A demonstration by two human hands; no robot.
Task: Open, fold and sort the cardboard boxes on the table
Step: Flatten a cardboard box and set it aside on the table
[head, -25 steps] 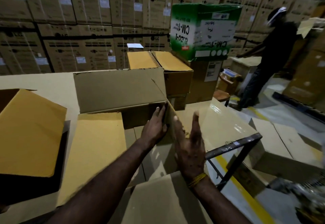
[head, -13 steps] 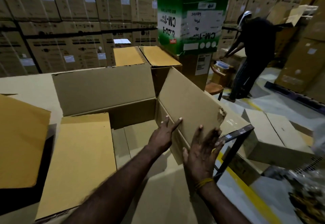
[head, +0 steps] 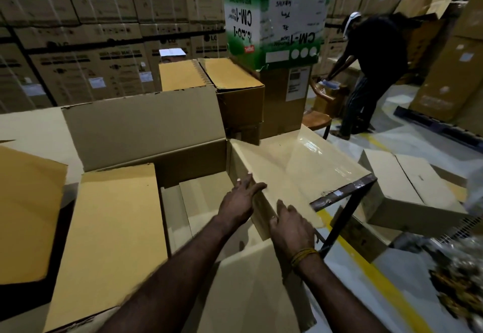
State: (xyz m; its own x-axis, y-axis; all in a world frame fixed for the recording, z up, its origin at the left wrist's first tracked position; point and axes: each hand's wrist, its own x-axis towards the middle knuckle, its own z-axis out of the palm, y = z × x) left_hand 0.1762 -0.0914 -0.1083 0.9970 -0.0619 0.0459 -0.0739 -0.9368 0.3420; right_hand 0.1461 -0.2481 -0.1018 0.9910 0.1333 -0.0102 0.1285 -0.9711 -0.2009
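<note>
A large open cardboard box point(head: 146, 134) lies on the table in front of me, its far flap standing up and its left flap point(head: 109, 233) laid outward. The right flap point(head: 295, 173) is folded out and down, glossy side up, over the table's corner. My left hand point(head: 239, 202) rests on the fold line where that flap meets the box wall, fingers straight. My right hand point(head: 291, 224) presses on the near part of the same flap, with its fingers bent over the edge.
A closed brown box point(head: 235, 92) and a green-and-white box point(head: 274, 16) are stacked behind. The dark metal table frame point(head: 339, 194) shows at the right corner. Boxes point(head: 407, 191) lie on the floor to the right, where a person point(head: 373, 66) bends over. Stacked cartons point(head: 91, 19) form the back wall.
The right flap has swung from standing upright to lying outward and down over the table corner. Both my hands followed it down and now rest on it.
</note>
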